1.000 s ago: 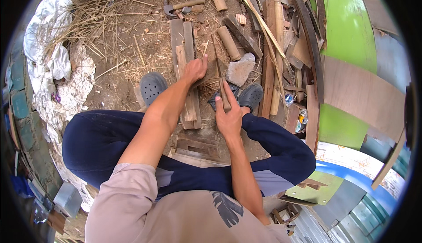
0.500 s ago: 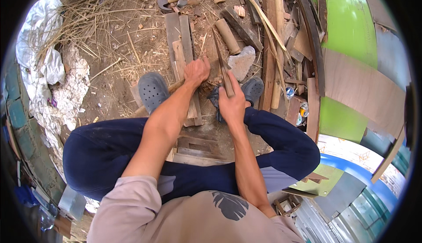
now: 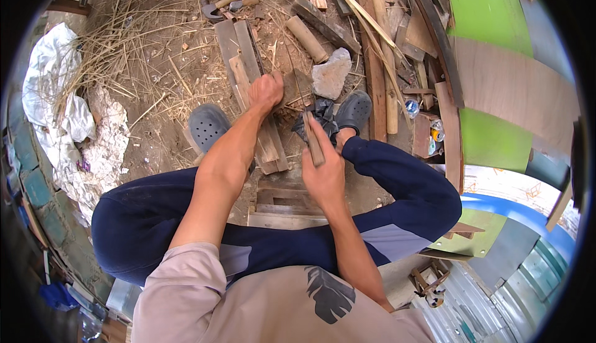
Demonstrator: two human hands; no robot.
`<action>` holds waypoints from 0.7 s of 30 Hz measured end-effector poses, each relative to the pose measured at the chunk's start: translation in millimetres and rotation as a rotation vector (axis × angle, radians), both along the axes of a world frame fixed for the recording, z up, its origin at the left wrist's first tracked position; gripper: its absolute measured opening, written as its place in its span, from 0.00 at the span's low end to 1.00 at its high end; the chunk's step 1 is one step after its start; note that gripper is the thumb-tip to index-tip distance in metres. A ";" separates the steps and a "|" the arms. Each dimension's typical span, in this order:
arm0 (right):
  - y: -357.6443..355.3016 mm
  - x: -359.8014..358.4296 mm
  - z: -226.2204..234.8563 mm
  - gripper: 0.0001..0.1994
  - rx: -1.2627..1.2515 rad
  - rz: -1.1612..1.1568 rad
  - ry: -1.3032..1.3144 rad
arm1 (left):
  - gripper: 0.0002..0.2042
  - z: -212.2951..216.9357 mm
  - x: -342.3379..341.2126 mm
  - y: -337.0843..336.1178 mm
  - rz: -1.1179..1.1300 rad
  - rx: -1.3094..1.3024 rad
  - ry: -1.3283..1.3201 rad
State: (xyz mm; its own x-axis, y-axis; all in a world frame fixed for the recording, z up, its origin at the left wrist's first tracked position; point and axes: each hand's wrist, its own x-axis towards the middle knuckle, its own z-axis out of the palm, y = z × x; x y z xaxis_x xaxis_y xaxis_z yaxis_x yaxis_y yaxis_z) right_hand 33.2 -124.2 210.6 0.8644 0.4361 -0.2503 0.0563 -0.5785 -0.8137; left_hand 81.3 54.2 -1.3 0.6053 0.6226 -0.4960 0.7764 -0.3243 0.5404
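My right hand [image 3: 324, 172] is closed around the wooden handle of a long-bladed knife [image 3: 316, 144]. Its thin blade points away from me and shows almost edge-on. My left hand [image 3: 267, 92] is a fist at the right edge of some long wooden boards [image 3: 251, 60] lying on the ground. What that fist grips, if anything, is hidden. A narrow lighter strip of wood [image 3: 238, 73] rests on the boards beside it. Between my hands and the right shoe is a crumpled black plastic bag [image 3: 324, 114]. A pale rough stone [image 3: 332, 73] sits just beyond the bag.
My grey clogs [image 3: 208, 127] flank the boards. Farther out lie bamboo sections [image 3: 307, 40], a hammer [image 3: 211, 11] and scattered dry straw [image 3: 133, 57]. Long planks and poles [image 3: 366, 51] line the right side. White sheeting [image 3: 53, 76] is at the left.
My right hand has drawn nearer to me with the knife, its blade now steeper to my view. The left fist stays by the boards. The whole view has shifted slightly.
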 end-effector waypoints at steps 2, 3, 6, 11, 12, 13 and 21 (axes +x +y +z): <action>-24.3 -31.5 36.7 0.31 -0.022 0.028 -0.020 | 0.30 -0.3 -3.8 -3.1 0.000 -0.010 0.024; -34.3 -42.2 45.9 0.31 -0.019 0.034 -0.034 | 0.30 0.1 -3.0 -2.5 0.000 -0.010 0.031; -31.0 -31.5 18.7 0.31 0.058 0.007 -0.028 | 0.30 0.1 2.2 -7.2 0.009 -0.003 0.049; 47.0 55.7 -47.7 0.28 -0.105 -0.049 0.252 | 0.30 0.2 0.8 -6.6 -0.029 -0.016 0.085; 28.8 39.3 -35.5 0.29 -0.041 -0.042 0.210 | 0.30 -0.4 -8.2 -9.7 -0.027 -0.017 0.092; 13.1 28.9 -22.7 0.29 0.035 -0.035 0.143 | 0.30 0.7 -2.9 -5.8 -0.025 -0.005 0.074; 1.8 30.3 -61.9 0.30 0.082 -0.092 0.121 | 0.31 -2.0 -1.5 -17.1 -0.082 -0.014 0.065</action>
